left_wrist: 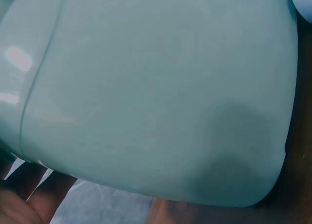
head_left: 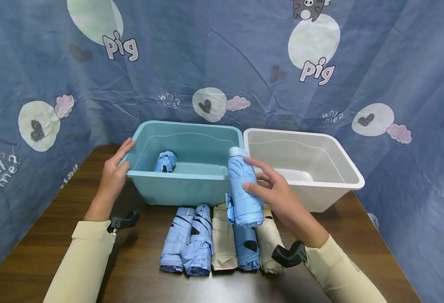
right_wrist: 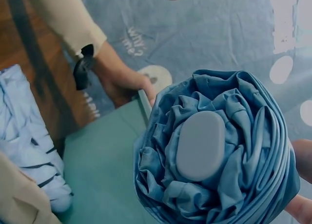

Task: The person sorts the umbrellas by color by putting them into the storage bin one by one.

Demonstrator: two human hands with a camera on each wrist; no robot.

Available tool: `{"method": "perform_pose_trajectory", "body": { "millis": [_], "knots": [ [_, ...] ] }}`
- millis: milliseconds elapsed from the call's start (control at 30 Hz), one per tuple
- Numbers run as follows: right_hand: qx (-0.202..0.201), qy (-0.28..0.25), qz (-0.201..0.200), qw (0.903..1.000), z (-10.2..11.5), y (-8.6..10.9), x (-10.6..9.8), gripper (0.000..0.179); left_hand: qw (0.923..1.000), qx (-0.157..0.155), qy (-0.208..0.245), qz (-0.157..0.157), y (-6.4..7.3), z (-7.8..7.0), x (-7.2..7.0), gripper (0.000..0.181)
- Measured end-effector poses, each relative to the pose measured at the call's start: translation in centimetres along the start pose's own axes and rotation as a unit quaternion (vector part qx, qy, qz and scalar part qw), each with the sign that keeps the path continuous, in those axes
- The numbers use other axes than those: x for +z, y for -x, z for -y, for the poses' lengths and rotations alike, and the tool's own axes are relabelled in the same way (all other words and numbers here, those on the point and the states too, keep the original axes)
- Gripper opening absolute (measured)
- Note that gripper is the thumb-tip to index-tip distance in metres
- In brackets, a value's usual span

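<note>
A folded blue umbrella [head_left: 243, 189] is held by my right hand [head_left: 273, 185], thumb on one side and fingers on the other, above the near rims of the bins. Its gathered end [right_wrist: 243, 175] with a grey oval handle [right_wrist: 201, 146] fills much of the right wrist view. My left hand [head_left: 114, 168] grips the left end of the teal bin [head_left: 180, 189] at its rim. Inside that bin lies another blue umbrella [head_left: 165, 162]. On the table in front, two light-blue umbrellas [head_left: 176, 240], a beige one [head_left: 223, 240], a blue one [head_left: 247, 248] and a cream one [head_left: 271, 240] lie side by side.
A white bin [head_left: 320, 198] stands right of the teal one, their rims close together. Both stand on a dark wooden table [head_left: 138, 269]. Behind them hangs a blue patterned cloth [head_left: 222, 63].
</note>
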State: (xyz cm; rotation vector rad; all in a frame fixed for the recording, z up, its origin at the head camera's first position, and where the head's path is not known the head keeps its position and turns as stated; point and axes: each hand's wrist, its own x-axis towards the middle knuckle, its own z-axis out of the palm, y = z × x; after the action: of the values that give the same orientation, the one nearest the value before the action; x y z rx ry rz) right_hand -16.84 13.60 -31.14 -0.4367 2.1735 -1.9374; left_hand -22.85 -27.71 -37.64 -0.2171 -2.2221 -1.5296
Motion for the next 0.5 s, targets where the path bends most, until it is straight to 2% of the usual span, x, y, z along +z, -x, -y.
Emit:
{"method": "perform_pose_trajectory", "body": {
  "millis": [267,500],
  "knots": [
    [-0.003,0.003,-0.010,0.9999,0.7,-1.9,0.5,0.055,0.9999,-0.014,-0.001,0.000,0.3,-0.3,-0.1,0.059],
    [-0.001,-0.030,-0.012,0.9995,1.3,-3.7,1.5,0.056,0.9999,-0.016,0.000,0.006,0.1,0.0,0.0,0.059]
  ]
}}
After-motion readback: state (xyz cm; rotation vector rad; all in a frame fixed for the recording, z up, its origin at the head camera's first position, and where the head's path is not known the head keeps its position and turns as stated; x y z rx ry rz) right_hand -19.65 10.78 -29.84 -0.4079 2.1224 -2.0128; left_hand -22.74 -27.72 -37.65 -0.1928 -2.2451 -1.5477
